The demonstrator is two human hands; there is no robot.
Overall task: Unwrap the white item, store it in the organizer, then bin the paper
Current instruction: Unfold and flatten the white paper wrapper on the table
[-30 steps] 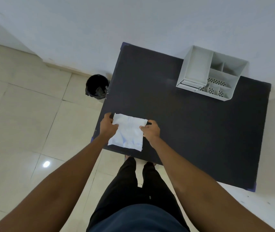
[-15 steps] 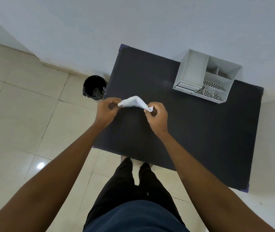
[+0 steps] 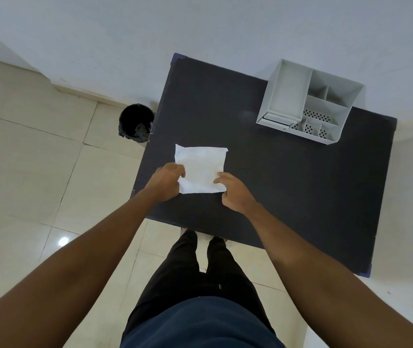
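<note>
Both my arms extended forward, hands low and close together.

My left hand [image 3: 166,180] is knuckles up, fingers curled inward with the fingertips [image 3: 181,172] pinched toward the thumb. My right hand [image 3: 234,193] is palm down, the fingers [image 3: 221,177] loosely bent and pointing forward-left, not fully closed. Both forearms are bare and run up from the lower corners of the view, converging toward the wrists. My legs stand below, between the arms.

Paper [image 3: 201,169] lies flat on the table [image 3: 288,197], near its left side, with the left hand [image 3: 166,183] and right hand [image 3: 233,193] at its near corners. Organizer [image 3: 308,101] sits at the far right — bin [image 3: 135,123] on the floor just left of the table.
</note>
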